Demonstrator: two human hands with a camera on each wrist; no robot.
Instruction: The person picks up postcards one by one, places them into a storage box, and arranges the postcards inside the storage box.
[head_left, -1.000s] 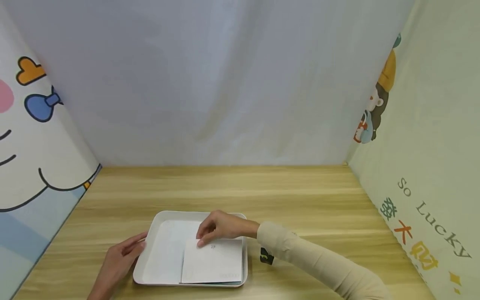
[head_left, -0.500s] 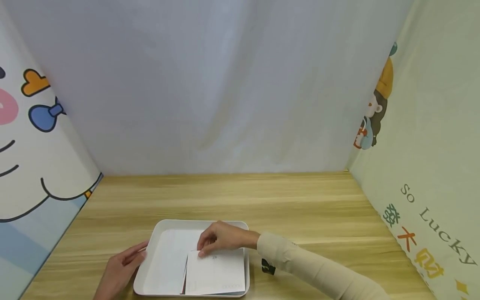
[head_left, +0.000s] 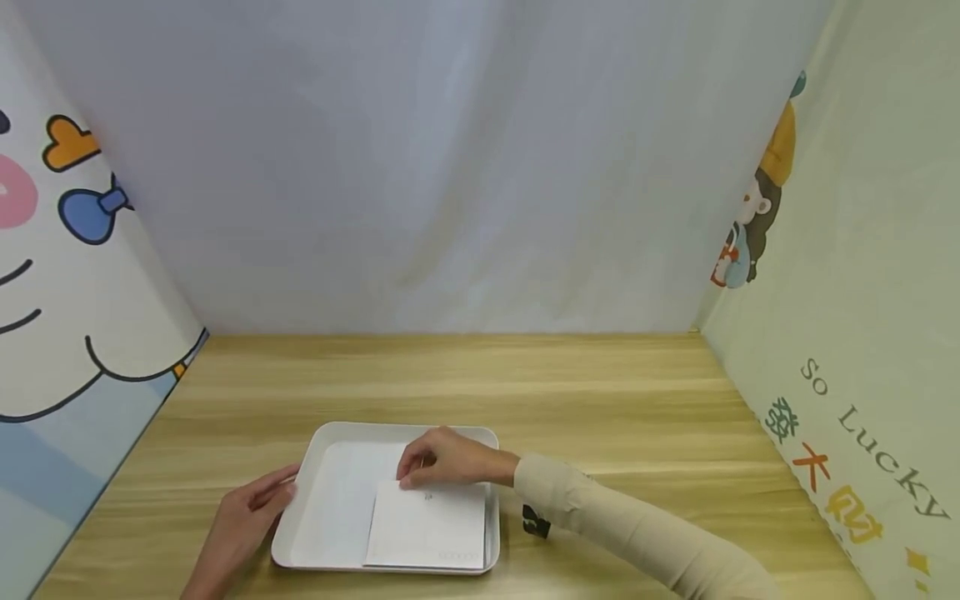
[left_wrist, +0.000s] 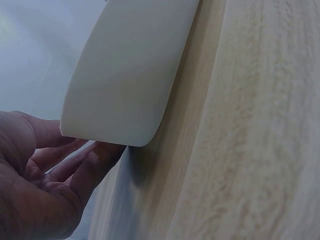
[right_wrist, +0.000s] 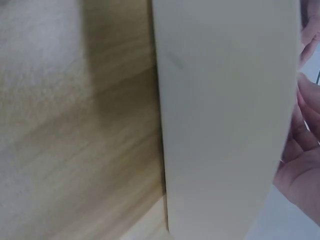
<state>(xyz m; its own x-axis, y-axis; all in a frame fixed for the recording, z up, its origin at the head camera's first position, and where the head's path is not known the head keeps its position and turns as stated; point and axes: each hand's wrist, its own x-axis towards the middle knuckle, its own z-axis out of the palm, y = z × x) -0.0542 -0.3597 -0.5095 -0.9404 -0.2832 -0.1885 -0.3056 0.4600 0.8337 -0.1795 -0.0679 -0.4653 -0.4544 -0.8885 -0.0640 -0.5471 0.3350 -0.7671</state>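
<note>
A white tray [head_left: 330, 500] lies on the wooden table. In its right half is a small stack of white cards [head_left: 427, 529] that look like postcards, with a small mark near the top and a faint row of boxes at the lower right. My right hand [head_left: 450, 457] pinches the stack's top edge between thumb and fingers. My left hand [head_left: 243, 521] grips the tray's left rim; in the left wrist view its thumb meets the rim and its fingers touch the tray's lower outer edge. The right wrist view shows the tray wall [right_wrist: 225, 110] hiding much of the right hand [right_wrist: 302, 145].
A small black object [head_left: 535, 522] shows beside the right sleeve [head_left: 622, 525], right of the tray. A white cloth wall [head_left: 465, 167] stands behind the table [head_left: 585, 392]. Printed cloths hang at the left [head_left: 82, 292] and right [head_left: 840, 333].
The teal and reddish edges that peeked out from under the top card no longer show, and the stack looks more even. Both hands keep their places; the head view dipped and came back.
</note>
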